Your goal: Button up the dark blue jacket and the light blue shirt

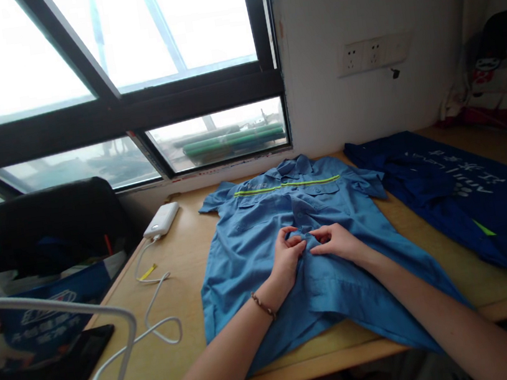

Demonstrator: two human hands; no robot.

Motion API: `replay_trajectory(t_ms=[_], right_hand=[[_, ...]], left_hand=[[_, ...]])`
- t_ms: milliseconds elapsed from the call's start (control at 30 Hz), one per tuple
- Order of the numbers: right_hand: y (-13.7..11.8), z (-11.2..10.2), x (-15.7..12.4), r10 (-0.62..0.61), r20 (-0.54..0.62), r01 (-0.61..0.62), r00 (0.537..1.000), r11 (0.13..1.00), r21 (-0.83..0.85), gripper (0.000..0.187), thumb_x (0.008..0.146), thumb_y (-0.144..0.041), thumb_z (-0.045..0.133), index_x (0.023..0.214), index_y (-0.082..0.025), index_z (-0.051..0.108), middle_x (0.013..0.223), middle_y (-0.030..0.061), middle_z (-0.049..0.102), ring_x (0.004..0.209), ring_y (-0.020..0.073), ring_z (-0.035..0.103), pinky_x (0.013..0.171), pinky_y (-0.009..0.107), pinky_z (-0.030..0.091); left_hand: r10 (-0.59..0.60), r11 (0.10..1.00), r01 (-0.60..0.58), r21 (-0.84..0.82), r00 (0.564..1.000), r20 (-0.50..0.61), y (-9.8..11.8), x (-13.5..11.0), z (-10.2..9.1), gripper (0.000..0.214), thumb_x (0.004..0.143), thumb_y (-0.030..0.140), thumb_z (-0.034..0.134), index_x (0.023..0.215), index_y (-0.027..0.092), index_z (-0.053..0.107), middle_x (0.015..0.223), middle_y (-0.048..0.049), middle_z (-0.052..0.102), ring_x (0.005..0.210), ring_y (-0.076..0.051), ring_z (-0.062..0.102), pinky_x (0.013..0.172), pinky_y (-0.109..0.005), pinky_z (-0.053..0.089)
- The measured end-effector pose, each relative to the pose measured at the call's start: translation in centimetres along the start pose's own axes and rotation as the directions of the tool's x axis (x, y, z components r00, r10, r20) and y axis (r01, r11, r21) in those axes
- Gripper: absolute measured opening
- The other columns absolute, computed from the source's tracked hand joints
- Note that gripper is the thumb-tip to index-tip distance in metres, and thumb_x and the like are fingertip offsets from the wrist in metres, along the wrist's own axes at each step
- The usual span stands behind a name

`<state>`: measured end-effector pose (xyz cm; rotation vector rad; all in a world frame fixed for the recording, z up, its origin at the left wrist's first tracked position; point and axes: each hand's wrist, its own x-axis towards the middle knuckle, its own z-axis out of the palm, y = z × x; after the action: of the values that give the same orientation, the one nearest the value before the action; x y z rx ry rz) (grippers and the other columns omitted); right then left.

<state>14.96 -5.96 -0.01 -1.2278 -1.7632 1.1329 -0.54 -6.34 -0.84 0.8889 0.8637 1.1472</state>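
Note:
A blue short-sleeved shirt (251, 240) lies spread face up on the wooden table, its collar toward the wall and its hem near the front edge. A yellow-green stripe crosses its chest above two flap pockets. At the middle of the front placket, my left hand (287, 253) pinches the fabric with bent fingers. Right beside it, my right hand (335, 242) grips the other side of the placket between thumb and fingers. The fingertips nearly meet, and I cannot make out a button between them. Below my hands the lower front hangs in folds.
On the table (192, 324), a white power bank (161, 220) lies at left with a white cable (159, 323) looping toward me. Dark blue clothing (462, 198) with white lettering lies at right. Behind are a window and a wall socket (373, 53); a black chair (60, 223) stands left.

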Motion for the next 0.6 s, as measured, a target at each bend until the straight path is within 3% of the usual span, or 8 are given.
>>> replay_trajectory(t_ms=[100, 200, 333, 500, 600], right_hand=[[0.0, 0.1, -0.1, -0.023, 0.086, 0.024, 0.996, 1.0, -0.011, 0.032, 0.062, -0.032, 0.066, 0.09, -0.015, 0.068, 0.069, 0.0, 0.059, 0.06, 0.0122, 0.051, 0.054, 0.023, 0.039], [-0.1, 0.5, -0.3, -0.057, -0.031, 0.052, 0.998, 0.989, -0.138, 0.037, 0.06, -0.031, 0.068, 0.094, -0.017, 0.066, 0.075, 0.0011, 0.06, 0.062, 0.0125, 0.052, 0.058, 0.024, 0.041], [-0.2, 1.0, -0.5, -0.16, -0.212, 0.099, 0.964, 0.957, -0.272, 0.038, 0.061, -0.03, 0.068, 0.097, -0.019, 0.064, 0.076, 0.002, 0.06, 0.067, 0.0137, 0.054, 0.061, 0.025, 0.043], [-0.5, 1.1, -0.8, -0.233, -0.223, 0.155, 0.947, 0.934, -0.321, 0.029, 0.067, -0.031, 0.065, 0.093, -0.018, 0.066, 0.073, 0.0025, 0.06, 0.063, 0.0129, 0.053, 0.059, 0.025, 0.042], [-0.9, 1.2, -1.0, -0.272, -0.204, 0.183, 0.941, 0.911, -0.368, 0.027, 0.071, -0.03, 0.063, 0.095, -0.02, 0.066, 0.072, 0.0019, 0.058, 0.063, 0.0126, 0.052, 0.059, 0.025, 0.042]], left_hand=[[0.013, 1.0, -0.013, 0.006, 1.0, 0.003, 0.1, -0.2, 0.1, 0.042, 0.055, 0.01, 0.064, 0.089, 0.02, 0.043, 0.058, 0.0065, 0.053, 0.043, -0.004, 0.044, 0.044, -0.015, 0.03], [0.003, 1.0, -0.003, 0.002, 1.0, -0.01, 0.1, -0.1, 0.1, 0.04, 0.054, 0.01, 0.064, 0.088, 0.02, 0.044, 0.058, 0.0062, 0.054, 0.044, -0.004, 0.045, 0.045, -0.015, 0.032], [-0.029, 1.0, 0.028, -0.004, 0.996, -0.08, 0.0, 0.2, 0.0, 0.04, 0.053, 0.01, 0.066, 0.086, 0.018, 0.044, 0.06, 0.0044, 0.056, 0.045, -0.005, 0.048, 0.046, -0.016, 0.034], [-0.087, 0.995, 0.077, -0.061, 0.976, -0.2, 0.1, 0.2, 0.0, 0.044, 0.049, 0.007, 0.068, 0.085, 0.017, 0.045, 0.064, 0.0015, 0.058, 0.055, -0.01, 0.056, 0.054, -0.021, 0.043], [-0.108, 0.991, 0.091, -0.096, 0.974, -0.197, 0.3, 0.1, 0.0, 0.045, 0.049, 0.005, 0.067, 0.086, 0.017, 0.045, 0.066, 0.0004, 0.059, 0.059, -0.011, 0.058, 0.056, -0.022, 0.043]])
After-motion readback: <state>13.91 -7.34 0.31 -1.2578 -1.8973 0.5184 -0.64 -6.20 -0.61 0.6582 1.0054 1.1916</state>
